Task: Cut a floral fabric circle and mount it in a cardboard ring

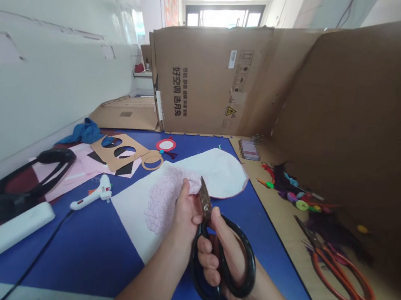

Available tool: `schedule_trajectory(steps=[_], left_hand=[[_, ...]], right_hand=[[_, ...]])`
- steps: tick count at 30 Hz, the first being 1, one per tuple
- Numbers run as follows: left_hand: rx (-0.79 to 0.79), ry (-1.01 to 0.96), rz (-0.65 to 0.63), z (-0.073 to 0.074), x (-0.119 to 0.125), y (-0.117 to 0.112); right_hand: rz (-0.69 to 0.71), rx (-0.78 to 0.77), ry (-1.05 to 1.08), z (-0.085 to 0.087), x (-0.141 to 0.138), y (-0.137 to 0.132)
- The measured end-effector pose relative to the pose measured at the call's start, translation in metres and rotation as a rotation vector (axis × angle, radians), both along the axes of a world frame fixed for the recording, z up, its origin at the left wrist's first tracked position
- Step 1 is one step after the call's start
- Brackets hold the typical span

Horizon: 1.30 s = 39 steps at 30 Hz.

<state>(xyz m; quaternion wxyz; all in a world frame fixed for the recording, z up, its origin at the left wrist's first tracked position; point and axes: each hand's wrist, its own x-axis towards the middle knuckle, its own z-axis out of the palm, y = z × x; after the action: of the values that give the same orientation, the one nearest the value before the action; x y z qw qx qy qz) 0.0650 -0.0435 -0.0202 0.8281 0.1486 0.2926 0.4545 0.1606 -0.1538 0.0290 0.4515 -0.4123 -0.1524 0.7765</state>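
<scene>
My right hand (220,254) grips a pair of black-handled scissors (249,274), fingers through the loops. Their dark blades point up and away, close to the edge of a white sheet (131,202) printed with a pale purple pattern. My left hand (189,206) is closed on the sheet's right side, thumb on top, right beside the blades. Whether the blades have the sheet between them is hard to make out. Behind the sheet lies a rounded white piece (216,170) with a reddish edge.
On the left are a white glue gun (96,194) with a black cord, a long white object (6,238), tan card with round holes (115,149) and blue cloth (83,132). Orange-handled scissors (334,267) and colourful trinkets (299,198) lie right. Cardboard walls (207,80) stand behind.
</scene>
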Motion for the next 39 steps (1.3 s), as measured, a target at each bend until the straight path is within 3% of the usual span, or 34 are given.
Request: schedule_trajectory(steps=[4, 10, 17, 23, 39], left_hand=[[-0.06, 0.024, 0.124, 0.024, -0.01, 0.009], [0.086, 0.052, 0.014, 0.048, -0.036, 0.029], [0.076, 0.083, 0.084, 0.034, -0.061, 0.045], [0.058, 0.028, 0.077, 0.021, -0.066, 0.047], [0.067, 0.013, 0.107, 0.013, -0.051, 0.039]], right_hand=[[0.002, 0.051, 0.003, 0.001, -0.011, 0.009], [0.025, 0.175, 0.069, 0.004, -0.031, 0.032], [0.08, 0.243, 0.027, -0.024, -0.051, 0.055], [0.103, 0.285, 0.031, -0.047, -0.056, 0.059], [0.091, 0.229, -0.019, -0.051, -0.045, 0.059]])
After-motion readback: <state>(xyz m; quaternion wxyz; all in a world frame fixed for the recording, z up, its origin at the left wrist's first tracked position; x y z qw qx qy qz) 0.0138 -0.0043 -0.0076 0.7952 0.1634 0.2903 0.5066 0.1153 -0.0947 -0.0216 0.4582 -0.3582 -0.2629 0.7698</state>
